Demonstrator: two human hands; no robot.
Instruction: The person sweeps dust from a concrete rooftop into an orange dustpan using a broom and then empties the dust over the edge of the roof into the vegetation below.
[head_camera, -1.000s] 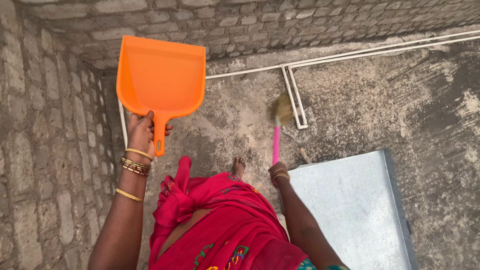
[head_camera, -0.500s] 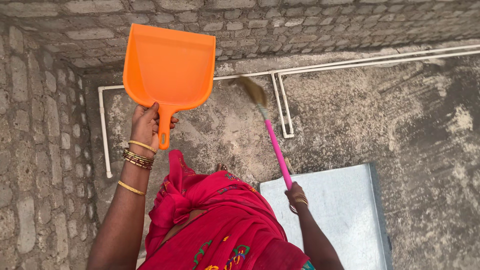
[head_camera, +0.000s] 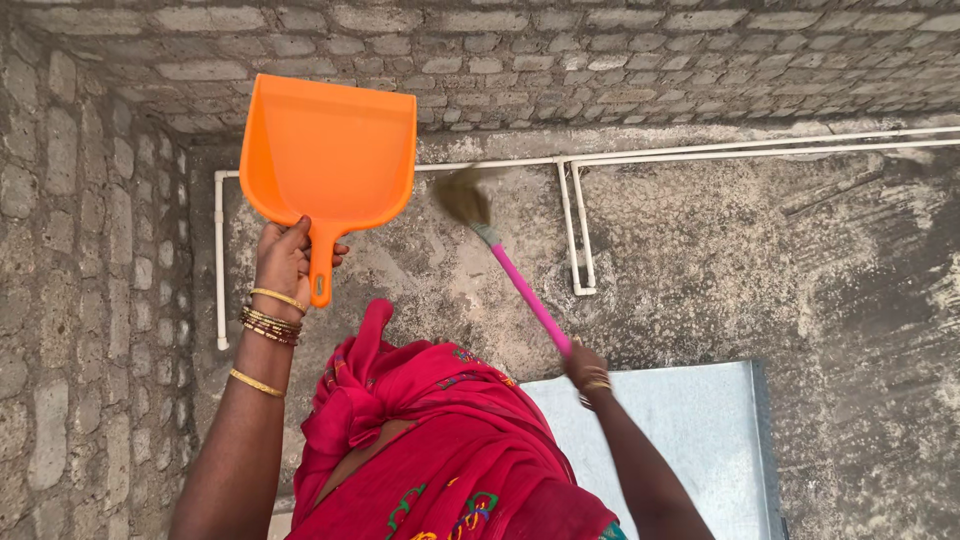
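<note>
My left hand (head_camera: 283, 262) grips the handle of an orange plastic dustpan (head_camera: 330, 155), held up in front of the brick corner with its scoop facing me. My right hand (head_camera: 585, 368) is closed on the pink handle of a broom (head_camera: 525, 292). The broom's straw head (head_camera: 462, 197) is blurred and rests low on the dusty concrete floor near the far wall, just right of the dustpan. Gold bangles circle my left wrist. Red cloth covers my body at the bottom of the view.
Grey brick walls (head_camera: 90, 300) meet in a corner at the left and top. White pipes (head_camera: 640, 157) run along the floor by the far wall, with a branch coming toward me. A flat grey metal sheet (head_camera: 690, 440) lies at lower right.
The broom head has swung left across the floor, from near the pipe branch toward the corner. My right hand has drawn back over the metal sheet. The dustpan has stayed raised.
</note>
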